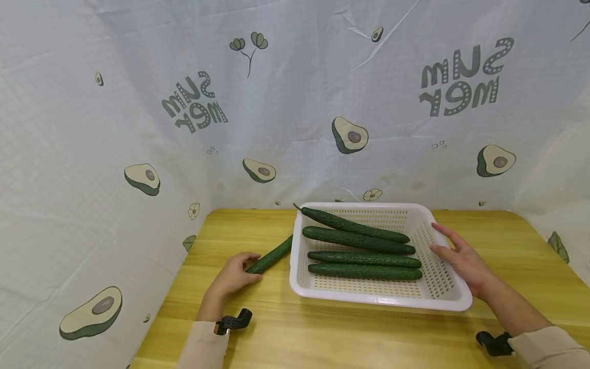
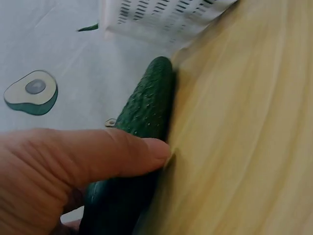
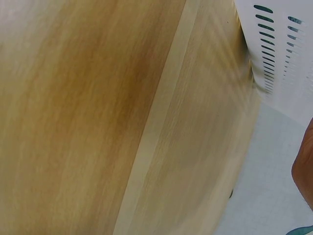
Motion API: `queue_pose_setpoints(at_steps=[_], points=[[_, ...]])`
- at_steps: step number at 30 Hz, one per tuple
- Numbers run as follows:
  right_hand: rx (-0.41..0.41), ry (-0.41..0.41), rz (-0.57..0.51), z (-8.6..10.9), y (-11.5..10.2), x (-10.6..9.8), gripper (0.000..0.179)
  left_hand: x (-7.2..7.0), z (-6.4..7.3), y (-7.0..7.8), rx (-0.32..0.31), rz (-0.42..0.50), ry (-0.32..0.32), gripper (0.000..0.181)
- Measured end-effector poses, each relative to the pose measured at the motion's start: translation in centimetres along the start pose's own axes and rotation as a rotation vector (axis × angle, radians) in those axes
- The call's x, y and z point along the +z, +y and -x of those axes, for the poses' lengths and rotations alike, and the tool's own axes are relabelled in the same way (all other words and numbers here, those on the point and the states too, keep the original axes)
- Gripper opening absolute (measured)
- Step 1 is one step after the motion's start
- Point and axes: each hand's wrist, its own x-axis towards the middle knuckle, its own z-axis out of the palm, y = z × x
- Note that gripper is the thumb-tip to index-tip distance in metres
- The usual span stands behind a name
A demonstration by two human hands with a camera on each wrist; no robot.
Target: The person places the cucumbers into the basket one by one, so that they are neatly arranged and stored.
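Note:
On the left, a single dark green cucumber (image 1: 272, 257) lies on the table, pointing toward the basket, whose rim overlaps its far end in the head view. My left hand (image 1: 236, 275) grips the near end of this cucumber. In the left wrist view the thumb (image 2: 122, 152) lies across its bumpy skin. The white plastic basket (image 1: 364, 300) has slotted walls and holds several long cucumbers (image 1: 361, 241) side by side; the rearmost has a stem over the left rim. My right hand (image 1: 465, 264) holds the basket's right rim, the thumb over the edge.
The wood-grain table (image 1: 322, 338) runs under everything. A white curtain (image 1: 295, 102) printed with avocados stands behind and on both sides of it. Each wrist wears a black camera mount, one on the left (image 1: 236, 321) and one on the right (image 1: 495, 343).

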Motion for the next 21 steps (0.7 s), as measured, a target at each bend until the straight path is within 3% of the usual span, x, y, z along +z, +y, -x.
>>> queue_pose_setpoints(at_steps=[4,12,21], points=[[-0.001,0.003,0.008,0.0,0.1,-0.1,0.068,-0.6,0.3,-0.4,-0.008,0.013,0.029,0.046],[0.003,0.002,0.002,0.0,0.2,0.0,0.068,-1.3,0.5,-0.6,-0.058,0.133,0.095,0.053],[-0.003,0.005,0.01,0.0,0.3,0.0,0.069,-2.4,0.7,-0.2,-0.099,0.219,0.15,0.045]])
